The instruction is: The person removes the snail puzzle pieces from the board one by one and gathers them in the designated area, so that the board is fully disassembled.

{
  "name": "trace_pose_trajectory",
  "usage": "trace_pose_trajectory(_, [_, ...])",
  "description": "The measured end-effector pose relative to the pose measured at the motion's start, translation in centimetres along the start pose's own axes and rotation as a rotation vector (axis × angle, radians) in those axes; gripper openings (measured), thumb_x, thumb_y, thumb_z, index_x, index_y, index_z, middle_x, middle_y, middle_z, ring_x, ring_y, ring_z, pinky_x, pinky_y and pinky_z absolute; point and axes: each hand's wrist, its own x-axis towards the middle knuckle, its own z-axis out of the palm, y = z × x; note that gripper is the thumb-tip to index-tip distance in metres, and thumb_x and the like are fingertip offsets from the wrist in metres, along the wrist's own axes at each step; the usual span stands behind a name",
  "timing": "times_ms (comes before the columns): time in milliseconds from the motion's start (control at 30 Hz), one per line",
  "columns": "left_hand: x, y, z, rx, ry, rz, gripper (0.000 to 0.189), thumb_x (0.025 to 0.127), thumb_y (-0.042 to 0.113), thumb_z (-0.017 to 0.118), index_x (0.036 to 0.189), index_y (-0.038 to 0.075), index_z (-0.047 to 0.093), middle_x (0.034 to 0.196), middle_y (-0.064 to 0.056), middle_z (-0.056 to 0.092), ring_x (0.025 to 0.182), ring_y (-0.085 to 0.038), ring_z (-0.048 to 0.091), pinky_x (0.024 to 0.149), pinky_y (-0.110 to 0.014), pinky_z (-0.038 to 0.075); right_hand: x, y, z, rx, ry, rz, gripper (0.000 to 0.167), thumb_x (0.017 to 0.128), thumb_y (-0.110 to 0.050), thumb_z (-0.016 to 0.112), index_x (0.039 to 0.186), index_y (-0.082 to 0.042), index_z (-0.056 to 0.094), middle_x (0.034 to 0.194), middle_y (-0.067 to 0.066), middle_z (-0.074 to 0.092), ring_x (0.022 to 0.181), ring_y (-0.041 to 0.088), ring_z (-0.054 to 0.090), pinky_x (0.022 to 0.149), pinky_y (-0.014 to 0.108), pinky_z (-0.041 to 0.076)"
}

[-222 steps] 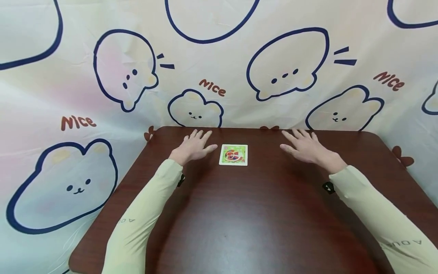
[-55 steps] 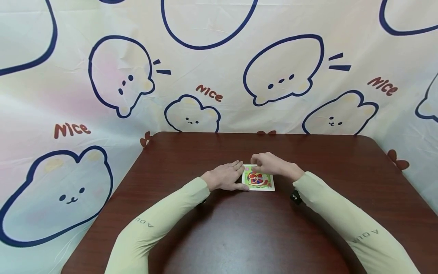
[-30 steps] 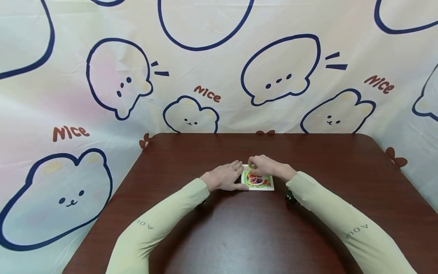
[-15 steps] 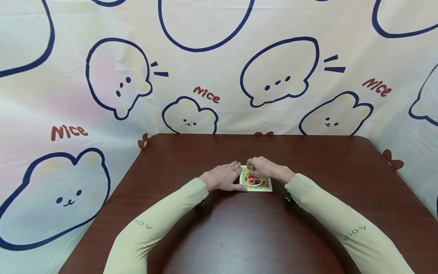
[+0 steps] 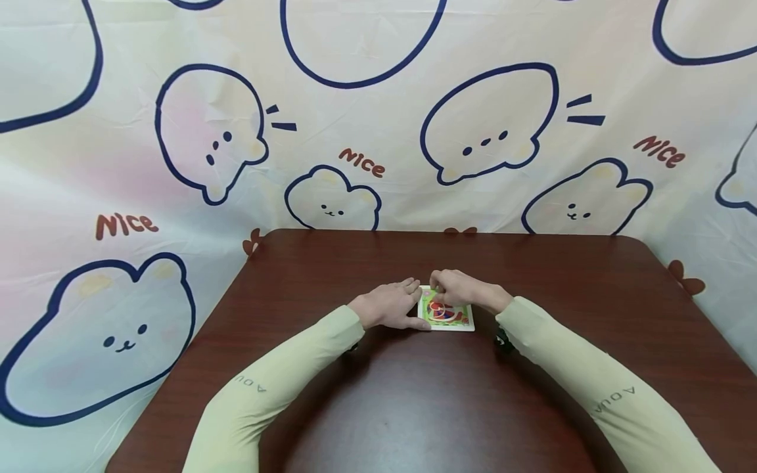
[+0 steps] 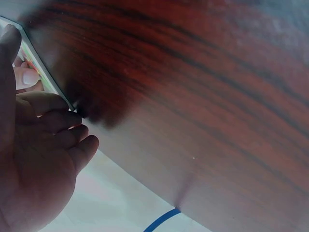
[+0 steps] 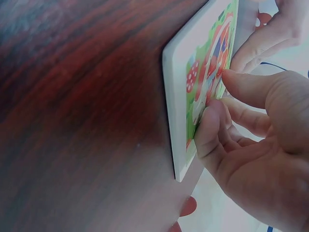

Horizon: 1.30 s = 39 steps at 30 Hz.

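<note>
A small square puzzle board point(image 5: 452, 316) with a white rim and a green, red and blue picture lies flat on the dark wooden table. My left hand point(image 5: 387, 306) rests along its left side, thumb at the near-left corner and fingers fairly straight toward the far-left corner. Over the far part of the board my right hand point(image 5: 464, 289) bends its fingers down onto the picture. The right wrist view shows its thumb and fingertips pinching at a red puzzle piece point(image 7: 218, 89) in the picture; the fingers hide much of that piece.
The brown table point(image 5: 390, 401) has rounded far corners. A pale cloth point(image 5: 402, 131) printed with blue-outlined cartoon animals hangs behind and beside it. A dark wrist device point(image 5: 503, 340) shows below the right cuff.
Since the earliest frame both hands have come together at the board, which now lies nearer and further right. Over the last second the right fingers stay on the picture with hardly any movement.
</note>
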Motion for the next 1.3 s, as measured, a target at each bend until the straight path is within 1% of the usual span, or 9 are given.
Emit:
trace_pose_trajectory(200, [0.14,0.09,-0.18,0.014,-0.008,-0.004,0.098,0.087,0.080,0.037,0.155,0.009,0.029,0.163,-0.013,0.024,0.153,-0.024,0.019,0.122,-0.035,0.025,-0.14,0.18,-0.24,-0.007,0.021,-0.025,0.022,0.094,-0.017,0.064,0.112,-0.005,0.058,0.109,0.012,0.059,0.099,0.022,0.057,0.087,0.039,0.051])
trace_pose_trajectory(300, [0.29,0.19,-0.27,0.005,-0.004,0.003,0.098,0.088,0.079,0.038,0.154,0.009,0.030,0.162,-0.013,0.025,0.152,-0.024,0.020,0.122,-0.036,0.026,-0.35,0.23,-0.24,-0.001,0.033,-0.010,0.021,0.093,-0.016,0.066,0.110,-0.006,0.057,0.108,0.012,0.059,0.098,0.023,0.056,0.087,0.039,0.051])
trace_pose_trajectory(500, [0.44,0.14,-0.26,0.018,-0.006,0.005,0.098,0.087,0.080,0.038,0.154,0.009,0.031,0.162,-0.013,0.026,0.152,-0.024,0.021,0.122,-0.035,0.027,-0.21,0.22,-0.08,0.010,0.055,-0.005,0.020,0.092,-0.016,0.068,0.106,-0.008,0.056,0.102,0.009,0.058,0.090,0.020,0.054,0.082,0.036,0.049])
trace_pose_trajectory(700, [0.31,-0.03,-0.31,0.014,-0.018,0.006,0.098,0.087,0.079,0.038,0.154,0.008,0.031,0.162,-0.013,0.025,0.152,-0.024,0.020,0.122,-0.036,0.026,0.04,0.12,0.03,0.037,0.096,0.013,0.018,0.090,-0.017,0.071,0.102,-0.009,0.059,0.096,0.005,0.063,0.083,0.017,0.057,0.075,0.032,0.050])
trace_pose_trajectory(933, [0.18,0.04,-0.21,0.002,-0.018,0.002,0.098,0.087,0.079,0.039,0.155,0.009,0.030,0.162,-0.013,0.025,0.152,-0.024,0.021,0.121,-0.036,0.028,0.27,-0.05,0.24,0.058,0.125,0.036,0.015,0.091,-0.020,0.070,0.098,-0.010,0.060,0.092,0.004,0.063,0.078,0.015,0.056,0.070,0.029,0.048])
trace_pose_trajectory(1100, [0.16,0.07,-0.14,0.000,-0.015,0.004,0.098,0.087,0.079,0.039,0.154,0.009,0.030,0.162,-0.014,0.025,0.152,-0.024,0.021,0.121,-0.036,0.028,0.04,0.00,0.26,0.107,0.176,0.036,0.014,0.093,-0.020,0.069,0.091,-0.009,0.060,0.083,0.004,0.063,0.063,0.014,0.054,0.056,0.026,0.045])
trace_pose_trajectory(1200, [0.21,0.08,-0.14,-0.003,-0.018,0.005,0.097,0.088,0.078,0.040,0.154,0.008,0.030,0.162,-0.014,0.025,0.152,-0.025,0.021,0.121,-0.036,0.028,-0.08,0.05,0.17,0.145,0.178,0.037,0.014,0.093,-0.019,0.068,0.095,-0.007,0.061,0.082,0.005,0.064,0.057,0.013,0.055,0.050,0.025,0.046])
trace_pose_trajectory(1300, [0.25,0.06,-0.16,0.000,-0.015,0.008,0.097,0.088,0.078,0.040,0.154,0.008,0.030,0.162,-0.015,0.026,0.152,-0.025,0.022,0.121,-0.037,0.028,-0.09,0.00,0.03,0.162,0.157,0.042,0.015,0.094,-0.019,0.067,0.102,-0.007,0.063,0.085,0.005,0.065,0.056,0.013,0.057,0.049,0.025,0.048])
